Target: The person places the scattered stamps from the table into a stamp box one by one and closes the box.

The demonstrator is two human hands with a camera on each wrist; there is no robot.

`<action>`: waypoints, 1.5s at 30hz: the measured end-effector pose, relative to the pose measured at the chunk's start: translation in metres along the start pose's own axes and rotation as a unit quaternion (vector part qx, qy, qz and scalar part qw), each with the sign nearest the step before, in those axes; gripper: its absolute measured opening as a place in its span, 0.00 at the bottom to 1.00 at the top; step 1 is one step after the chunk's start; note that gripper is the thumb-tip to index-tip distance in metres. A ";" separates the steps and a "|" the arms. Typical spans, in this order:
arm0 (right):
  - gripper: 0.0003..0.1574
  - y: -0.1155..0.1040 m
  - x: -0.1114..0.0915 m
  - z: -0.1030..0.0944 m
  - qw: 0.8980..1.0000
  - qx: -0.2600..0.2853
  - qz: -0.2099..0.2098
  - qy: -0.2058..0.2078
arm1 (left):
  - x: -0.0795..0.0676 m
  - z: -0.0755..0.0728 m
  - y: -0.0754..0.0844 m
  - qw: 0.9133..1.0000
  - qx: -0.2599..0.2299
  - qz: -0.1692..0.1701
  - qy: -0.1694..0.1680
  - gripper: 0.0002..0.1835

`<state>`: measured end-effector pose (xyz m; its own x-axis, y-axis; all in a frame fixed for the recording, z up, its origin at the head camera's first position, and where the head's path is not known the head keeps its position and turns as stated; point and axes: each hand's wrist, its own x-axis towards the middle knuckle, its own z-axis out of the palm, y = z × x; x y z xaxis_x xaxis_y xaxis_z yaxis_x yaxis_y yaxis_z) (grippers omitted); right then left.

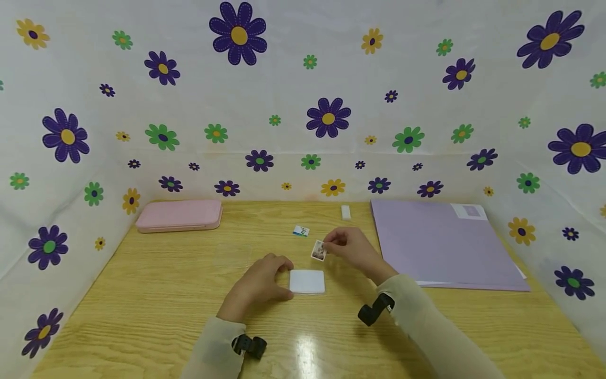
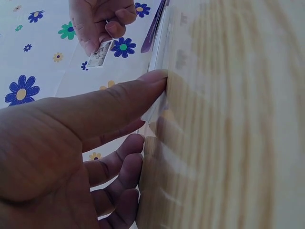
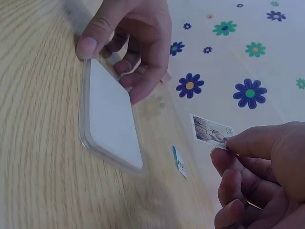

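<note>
My right hand [image 1: 350,247] pinches a small postage stamp [image 1: 319,250] by one edge, between thumb and forefinger. The stamp's brownish-grey picture and white perforated border show in the right wrist view [image 3: 208,130]. It is held up off the table, beyond a flat rectangular case [image 1: 306,281] with clear edges and a white top. At the case's left end, my left hand [image 1: 262,279] grips it, thumb at the near corner and fingers at the far one. Another stamp [image 1: 300,231], white with blue and green, lies flat behind the case.
A clear, thin plastic lid or sheet [image 1: 232,255] lies left of the case. At the back left is a pink box-like case [image 1: 180,215]. A small white block [image 1: 345,212] stands at the back, and a large purple folder [image 1: 440,242] covers the right side. Flowered cloth walls the table.
</note>
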<state>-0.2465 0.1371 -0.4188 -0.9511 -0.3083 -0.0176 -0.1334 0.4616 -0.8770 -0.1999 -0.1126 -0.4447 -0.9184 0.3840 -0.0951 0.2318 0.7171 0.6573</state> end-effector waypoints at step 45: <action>0.03 -0.003 0.003 0.053 0.994 -0.043 -0.015 -0.098 | -0.002 -0.001 -0.001 1.000 0.012 0.005 0.000 0.31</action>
<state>-0.2341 0.0911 -0.4416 -0.8751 -0.4750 -0.0925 -0.1924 0.5170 -0.8341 -0.1990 -0.1146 -0.4446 -0.9161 0.3910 -0.0890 0.2482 0.7272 0.6399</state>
